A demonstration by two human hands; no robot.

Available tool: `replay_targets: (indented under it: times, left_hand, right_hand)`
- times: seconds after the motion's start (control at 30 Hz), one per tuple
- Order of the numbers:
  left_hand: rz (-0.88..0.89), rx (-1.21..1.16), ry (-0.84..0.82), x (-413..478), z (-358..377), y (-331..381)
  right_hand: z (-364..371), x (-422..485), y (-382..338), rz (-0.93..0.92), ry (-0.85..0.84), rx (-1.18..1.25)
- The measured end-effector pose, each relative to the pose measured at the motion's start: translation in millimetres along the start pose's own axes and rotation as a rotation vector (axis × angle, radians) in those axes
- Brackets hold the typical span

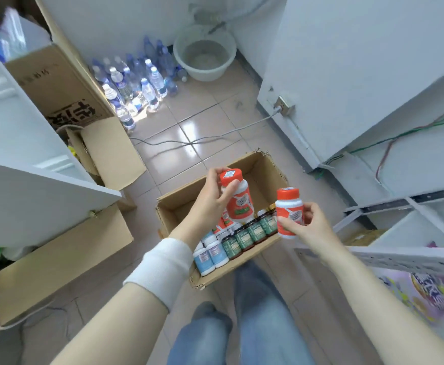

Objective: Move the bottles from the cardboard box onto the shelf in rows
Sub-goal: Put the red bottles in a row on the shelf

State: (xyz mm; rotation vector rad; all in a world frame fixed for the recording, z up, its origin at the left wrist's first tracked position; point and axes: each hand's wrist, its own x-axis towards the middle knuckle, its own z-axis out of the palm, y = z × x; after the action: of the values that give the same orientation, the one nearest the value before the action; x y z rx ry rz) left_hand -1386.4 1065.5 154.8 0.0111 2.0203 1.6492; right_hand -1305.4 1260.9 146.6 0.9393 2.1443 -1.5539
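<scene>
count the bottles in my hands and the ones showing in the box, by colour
orange-capped bottles held: 2, one each in left hand and right hand
orange-label bottles in cardboard box: at least 1, mostly hidden
green-label bottles: at least 4
blue-label bottles: at least 2
total: at least 9

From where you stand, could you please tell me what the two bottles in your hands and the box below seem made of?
Left bottle, in the left hand, and right bottle, in the right hand: probably plastic, smooth white bodies with slight sheen, red caps. Cardboard box: matt brown corrugated cardboard, judging by its ragged edges.
</scene>
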Motion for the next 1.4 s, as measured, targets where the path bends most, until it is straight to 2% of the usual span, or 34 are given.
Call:
replay_targets:
  times: [0.17,0.43,0.67,0.8,0.97,1.17,1.4]
  left_hand:
    - [0.045,-0.161,-0.132,-70.0,30.7,53.9]
    - [0.174,-0.126,-0.411,-179.6,126.6,127.3]
    - [0.318,-0.122,-0.683,-310.0,276.8,180.9]
    - [0.458,-0.034,-0.823,-406.9,376.3,196.0]
    - [0.522,-0.064,-0.998,-507.6,480.4,211.2]
    - [0.549,-0.032,-1.137,-574.2,572.3,232.4]
    - [0.615,0.028,-1.209,-591.7,667.0,276.2]
  right_hand:
    - [-11.7,-110.3,15.8,0.0,0.09,0.226]
    - [-79.4,-258.1,51.3,-0.146,0.326,0.492]
    - [-175.7,-408.5,130.2,-0.28,0.537,0.655]
    - [-236.5,-505.5,197.9,-0.281,0.621,0.716]
    - [-299.0,-604.5,265.7,-0.329,0.795,0.758]
    - [-368.9,-675.2,313.1,-0.376,0.976,0.794]
    - [-474.7,-704.8,325.7,-0.556,1.03,0.801]
